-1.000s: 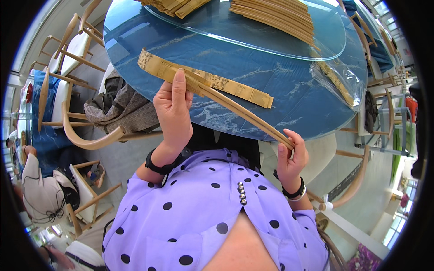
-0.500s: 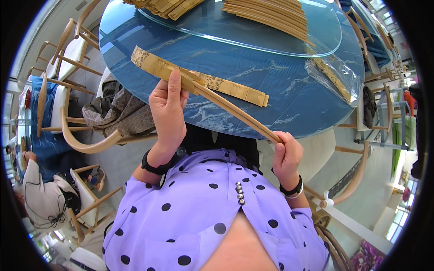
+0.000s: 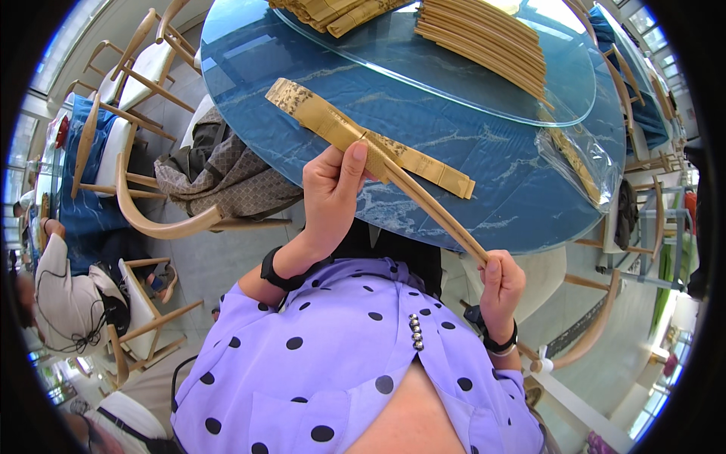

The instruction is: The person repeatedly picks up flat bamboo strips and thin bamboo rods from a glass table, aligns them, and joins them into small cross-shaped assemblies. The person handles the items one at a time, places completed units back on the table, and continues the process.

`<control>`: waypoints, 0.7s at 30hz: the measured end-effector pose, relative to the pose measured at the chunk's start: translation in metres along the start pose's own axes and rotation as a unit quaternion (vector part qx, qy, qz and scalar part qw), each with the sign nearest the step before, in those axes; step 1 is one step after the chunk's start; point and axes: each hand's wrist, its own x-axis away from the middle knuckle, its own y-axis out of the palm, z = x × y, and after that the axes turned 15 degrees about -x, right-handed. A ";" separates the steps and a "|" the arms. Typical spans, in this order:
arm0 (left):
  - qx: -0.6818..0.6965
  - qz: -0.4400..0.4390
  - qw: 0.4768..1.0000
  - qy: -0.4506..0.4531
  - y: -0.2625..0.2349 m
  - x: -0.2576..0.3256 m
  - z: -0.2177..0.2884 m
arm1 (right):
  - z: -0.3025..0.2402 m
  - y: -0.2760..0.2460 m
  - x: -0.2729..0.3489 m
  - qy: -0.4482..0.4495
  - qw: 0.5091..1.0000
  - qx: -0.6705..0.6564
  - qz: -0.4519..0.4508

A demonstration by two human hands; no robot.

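above the near side of the bench (image 3: 522, 219), our hands are drawing closer along the chopsticks

our left hand (image 3: 333, 185) is pinching a gold sleeve (image 3: 321, 119) near its lower end, thumb pressing on top. our right hand (image 3: 501, 284) is closing around the lower ends of the chopsticks (image 3: 439, 214), which are slanting down to the right from the sleeve, clear of the bench top.

compared with half a second ago, our two hands are sitting nearer each other, and less bare stick is showing between them. we are taking that to mean the sticks are sliding deeper into the sleeve; the view is shifting too, so we are not judging how far.

just behind, a patterned sleeve (image 3: 435, 172) is lying on the bench. on the glass turntable (image 3: 408, 60), a sleeve pile (image 3: 340, 15) and a stack of sticks (image 3: 484, 49) are resting side by side, with a clear bag (image 3: 601, 170) lying nearer us on the right.
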 end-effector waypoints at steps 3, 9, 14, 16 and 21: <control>-0.008 0.008 1.000 0.021 -0.003 -0.002 -0.005 | 0.000 0.000 0.000 0.000 1.000 0.002 -0.007; 0.045 -0.010 0.998 -0.044 -0.001 -0.003 0.004 | -0.002 -0.001 -0.001 0.022 0.999 -0.022 -0.018; 0.019 -0.024 0.997 -0.067 0.000 0.000 0.004 | -0.005 0.000 -0.004 0.011 1.000 -0.009 -0.015; 0.019 -0.032 0.997 -0.068 0.000 0.001 0.000 | -0.005 0.000 -0.004 0.009 1.000 -0.005 -0.019; 0.024 -0.053 0.997 -0.059 0.002 0.005 -0.003 | -0.005 0.004 -0.004 0.007 1.000 -0.012 -0.013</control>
